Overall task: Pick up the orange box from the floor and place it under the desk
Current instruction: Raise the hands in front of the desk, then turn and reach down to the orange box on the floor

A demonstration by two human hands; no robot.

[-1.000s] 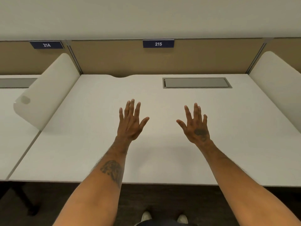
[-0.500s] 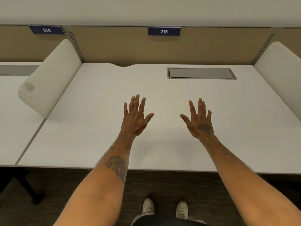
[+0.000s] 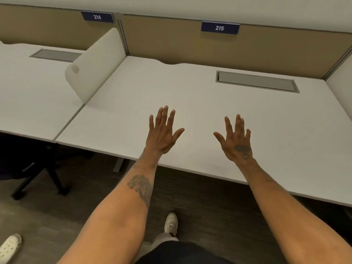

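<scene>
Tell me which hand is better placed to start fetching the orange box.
Neither yet: left hand and right hand both hover open and empty over the desk, and no orange box is in view.

A white desk (image 3: 190,103) is standing against a tan partition, running from the near left to the far right across the view. Its flat top is showing a shallow curved notch in the far edge and a grey rectangular cable hatch set flush at the far right. A pale rounded side screen is standing on its left edge, and a blue sign reading 215 is sitting on the partition behind it. A grey leg is showing below the near edge on the dark floor.
</scene>
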